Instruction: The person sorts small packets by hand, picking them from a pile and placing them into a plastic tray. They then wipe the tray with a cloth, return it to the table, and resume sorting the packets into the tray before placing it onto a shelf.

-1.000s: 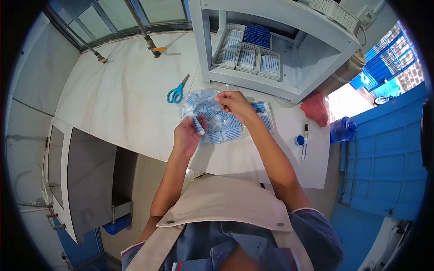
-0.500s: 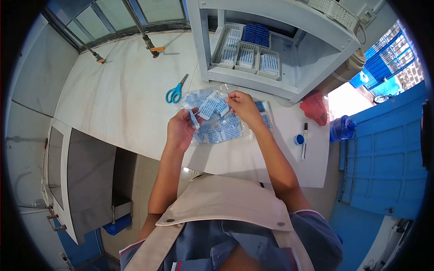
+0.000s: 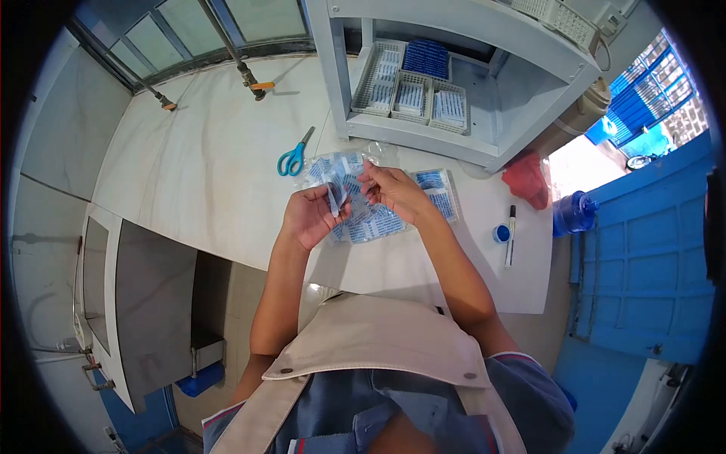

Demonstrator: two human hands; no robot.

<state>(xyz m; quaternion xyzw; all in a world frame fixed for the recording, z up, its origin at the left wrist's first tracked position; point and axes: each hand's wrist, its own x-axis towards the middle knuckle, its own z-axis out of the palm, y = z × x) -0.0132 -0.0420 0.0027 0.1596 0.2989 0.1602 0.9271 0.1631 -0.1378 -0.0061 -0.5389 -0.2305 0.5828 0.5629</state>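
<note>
left hand [image 3: 310, 216]: pinching a narrow blue-and-white sachet [image 3: 333, 198] upright, over the pile.
right hand [image 3: 395, 193]: fingertips closing in at the sachet's upper end; grip unclear.
pile of sachets [image 3: 374, 221]: lying in clear plastic on the white counter [image 3: 189, 166], under both hands.
second bag [image 3: 439, 189]: lying just right of the pile, partly hidden by the right wrist.
scissors [image 3: 293, 157]: lying left of the pile, blue handles toward the person.
shelf unit [image 3: 484, 53]: standing behind the pile, holding baskets [image 3: 412, 94] of sachets.
marker [image 3: 510, 234]: lying beside a blue cap [image 3: 501, 234], well right of the hands.
red bag [image 3: 527, 180]: sitting by the counter's right edge.
</note>
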